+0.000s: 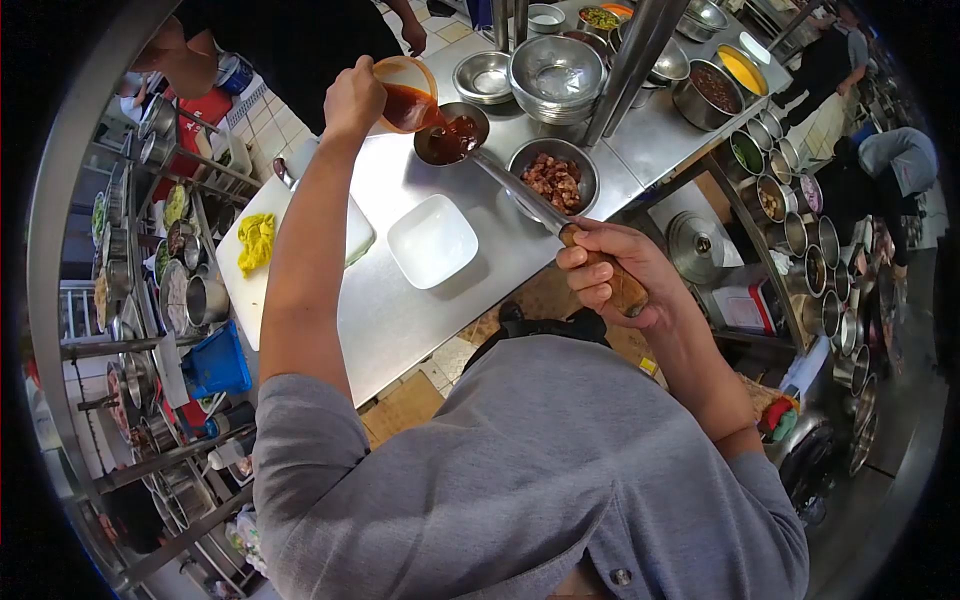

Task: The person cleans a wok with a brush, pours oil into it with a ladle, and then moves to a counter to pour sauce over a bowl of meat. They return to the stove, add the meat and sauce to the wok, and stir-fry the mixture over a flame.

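Note:
My left hand [354,98] grips a translucent plastic tub [408,72] and tilts it over the ladle. Red-brown sauce [404,105] runs from the tub's lip into the ladle's round bowl [431,147], where more of it lies. Around the wooden handle of the ladle [532,202] the fingers of my right hand [625,268] are wrapped. Beneath the ladle's shaft is a metal bowl [592,170] of dark, glossy meat pieces [552,184]. A white square bowl [432,241] sits on the steel counter [395,335], nearer my body.
A yellow cloth [256,242] and a knife handle [283,176] lie on a white cutting board [352,238] at left. Stacked metal bowls [557,80] stand behind, beside a steel post [640,70]. Pots and racks line both sides; other people stand nearby.

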### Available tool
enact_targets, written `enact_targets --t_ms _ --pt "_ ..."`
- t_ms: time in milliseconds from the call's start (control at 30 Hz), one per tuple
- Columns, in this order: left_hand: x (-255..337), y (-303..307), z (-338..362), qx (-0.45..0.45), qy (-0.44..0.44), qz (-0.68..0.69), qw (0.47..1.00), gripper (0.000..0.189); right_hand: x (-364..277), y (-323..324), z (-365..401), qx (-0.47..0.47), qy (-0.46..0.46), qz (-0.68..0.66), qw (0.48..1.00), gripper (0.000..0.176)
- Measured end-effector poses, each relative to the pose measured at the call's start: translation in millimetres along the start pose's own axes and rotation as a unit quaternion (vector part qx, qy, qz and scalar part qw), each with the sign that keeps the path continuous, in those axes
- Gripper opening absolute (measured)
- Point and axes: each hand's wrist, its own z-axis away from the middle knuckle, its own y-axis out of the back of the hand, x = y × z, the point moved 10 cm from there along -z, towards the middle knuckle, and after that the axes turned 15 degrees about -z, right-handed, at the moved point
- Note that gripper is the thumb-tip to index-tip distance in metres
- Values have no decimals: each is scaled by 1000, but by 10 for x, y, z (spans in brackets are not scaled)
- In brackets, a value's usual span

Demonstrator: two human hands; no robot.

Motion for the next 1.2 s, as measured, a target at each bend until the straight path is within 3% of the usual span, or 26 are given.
enact_targets --t_ms 1000,1100,1200 --pt "-34 -28 -20 -1 -2 -10 1000 27 8 4 9 -33 -18 -29 999 3" --pt "-137 -160 -39 10 13 16 1000 24 -7 -6 64 -22 -4 -26 999 3" --pt "-585 -647 -59 -59 145 197 968 21 -11 -24 134 -26 4 -24 999 7"
